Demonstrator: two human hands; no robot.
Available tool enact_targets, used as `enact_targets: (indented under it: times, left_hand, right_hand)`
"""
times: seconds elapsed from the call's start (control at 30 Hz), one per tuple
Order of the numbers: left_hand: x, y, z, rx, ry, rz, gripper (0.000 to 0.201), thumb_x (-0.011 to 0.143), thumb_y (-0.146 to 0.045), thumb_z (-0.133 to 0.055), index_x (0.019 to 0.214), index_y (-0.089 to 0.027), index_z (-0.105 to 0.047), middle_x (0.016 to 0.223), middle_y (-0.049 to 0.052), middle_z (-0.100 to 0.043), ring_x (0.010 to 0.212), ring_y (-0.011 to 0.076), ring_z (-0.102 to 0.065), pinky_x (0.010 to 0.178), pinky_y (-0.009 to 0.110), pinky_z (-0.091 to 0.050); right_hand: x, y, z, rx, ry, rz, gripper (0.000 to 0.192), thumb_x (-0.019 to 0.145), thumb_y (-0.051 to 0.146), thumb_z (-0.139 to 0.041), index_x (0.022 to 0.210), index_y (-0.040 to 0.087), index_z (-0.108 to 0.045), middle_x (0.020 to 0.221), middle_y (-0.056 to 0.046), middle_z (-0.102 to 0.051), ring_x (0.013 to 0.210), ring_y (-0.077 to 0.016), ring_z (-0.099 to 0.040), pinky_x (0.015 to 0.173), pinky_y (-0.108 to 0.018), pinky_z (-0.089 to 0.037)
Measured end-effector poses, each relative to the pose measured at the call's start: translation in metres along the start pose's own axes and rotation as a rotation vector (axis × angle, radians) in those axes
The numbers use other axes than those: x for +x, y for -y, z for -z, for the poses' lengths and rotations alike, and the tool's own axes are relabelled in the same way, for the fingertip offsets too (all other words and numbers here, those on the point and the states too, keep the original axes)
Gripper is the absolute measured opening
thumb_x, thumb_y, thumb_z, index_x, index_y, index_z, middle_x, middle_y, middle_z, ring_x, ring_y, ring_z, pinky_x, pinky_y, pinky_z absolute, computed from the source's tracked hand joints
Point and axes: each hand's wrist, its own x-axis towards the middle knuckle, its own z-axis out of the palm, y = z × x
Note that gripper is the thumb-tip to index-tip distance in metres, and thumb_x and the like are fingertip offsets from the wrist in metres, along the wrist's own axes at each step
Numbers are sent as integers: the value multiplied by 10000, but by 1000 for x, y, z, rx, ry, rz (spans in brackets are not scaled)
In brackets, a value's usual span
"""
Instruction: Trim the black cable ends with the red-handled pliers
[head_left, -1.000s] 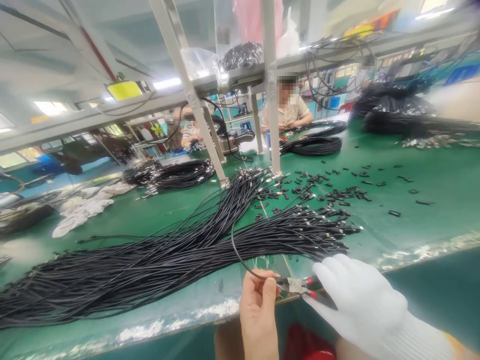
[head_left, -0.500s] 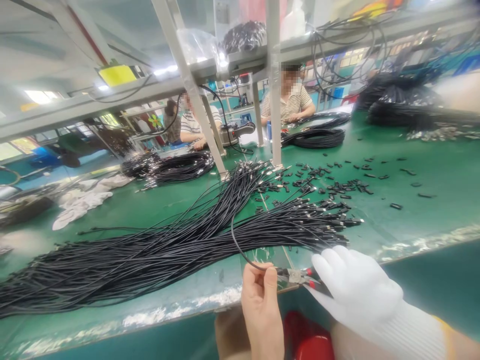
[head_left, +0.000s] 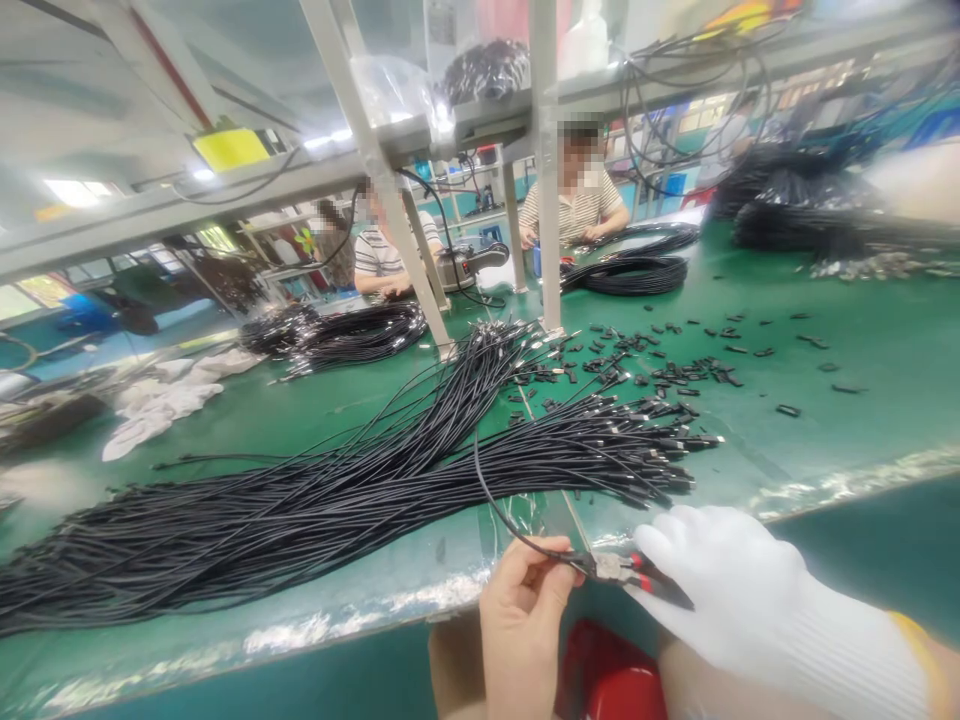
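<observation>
Cable (head_left: 489, 495) pinched in my left fingers (head_left: 556, 590) is, I think, being nipped by pliers (head_left: 615, 568) my gloved right fingers (head_left: 671, 535) wrap, so next I'd hold still.

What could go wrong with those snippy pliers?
The pliers are very close to the left hand, which looks bare, so its fingers might get pinched. The black cable it holds curves across a bundle of cables, so pulling could tangle or drag some.
</observation>
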Motion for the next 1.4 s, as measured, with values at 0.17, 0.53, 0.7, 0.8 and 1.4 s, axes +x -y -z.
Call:
enact_targets:
  times: [0.17, 0.53, 0.7, 0.8, 1.4]
  left_hand:
    - [6, 17, 11, 100, 55, -42, 153, 785, -294, -838, 909, -205, -838, 791, 60, -814, 713, 217, -780, 709, 268, -630]
    - [2, 49, -6, 537, -361, -685, 203, 881, -150, -734, 981, -284, -850, 941, 41, -855, 855, 225, -796, 886, 300, -601]
    - [1, 50, -11, 567, -406, -751, 202, 902, -170, -736, 999, -303, -854, 955, 51, -859, 870, 242, -800, 896, 331, -604]
    - [-4, 48, -20, 524, -477, -646, 166, 914, -197, -737, 960, -300, -858, 973, 68, -855, 915, 256, -791, 977, 372, -569]
    - [9, 50, -5, 768, -416, -950, 380, 869, -15, -748, 1116, -290, -835, 987, 38, -863, 891, 195, -819, 893, 231, -612]
  right_hand:
    - [-1, -1, -2, -54, -4, 7, 271, 827, 452, -641, 716, 285, -459, 602, -3, -512, 497, -271, -553, 538, -334, -272]
    - [22, 8, 34, -109, -146, -15, 158, 887, 326, -476, 781, 230, -544, 652, -51, -580, 428, -208, -547, 368, -280, -316]
    - [23, 10, 36, -116, -205, -34, 235, 905, 284, -390, 759, 221, -562, 625, -77, -593, 395, -199, -512, 349, -285, -308]
    - [21, 7, 36, -140, -160, 6, 233, 913, 313, -423, 730, 241, -548, 598, -47, -570, 412, -181, -478, 378, -278, -292]
    - [24, 18, 21, -177, -25, -71, 193, 855, 218, -547, 687, 244, -455, 584, -39, -514, 459, -187, -468, 497, -311, -133]
